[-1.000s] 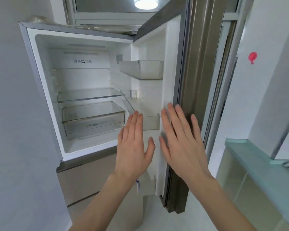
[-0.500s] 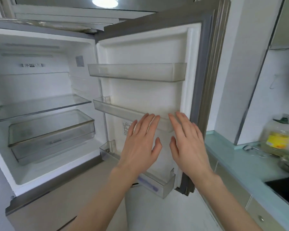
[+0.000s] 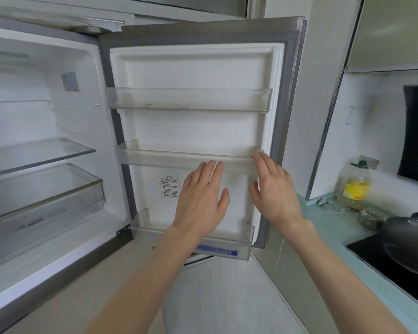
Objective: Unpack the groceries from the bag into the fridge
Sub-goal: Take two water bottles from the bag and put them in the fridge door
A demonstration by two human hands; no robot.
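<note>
fingers point(image 3: 211, 168) of your left hand point(image 3: 200, 203) are straight and loosely spread, holding nothing, in front of the open fridge door point(image 3: 191, 131) just below its middle door shelf point(image 3: 169, 159). your right hand point(image 3: 274, 191) is also flat and empty, its fingertips at that shelf's right end; whether they touch it is unclear. the fridge point(image 3: 41, 131) stands open. a cooking oil bottle point(image 3: 354, 186) sits on the bench point(image 3: 328, 225).

Single head-mounted wide-angle cam, no 2nd view to overlap. It looked fwd and slightly down, close to the open fridge door point(image 3: 193, 131), fridge interior point(image 3: 41, 150) at frame left, counter point(image 3: 328, 227) at right edge. Both forearms entered from bottom.
</note>
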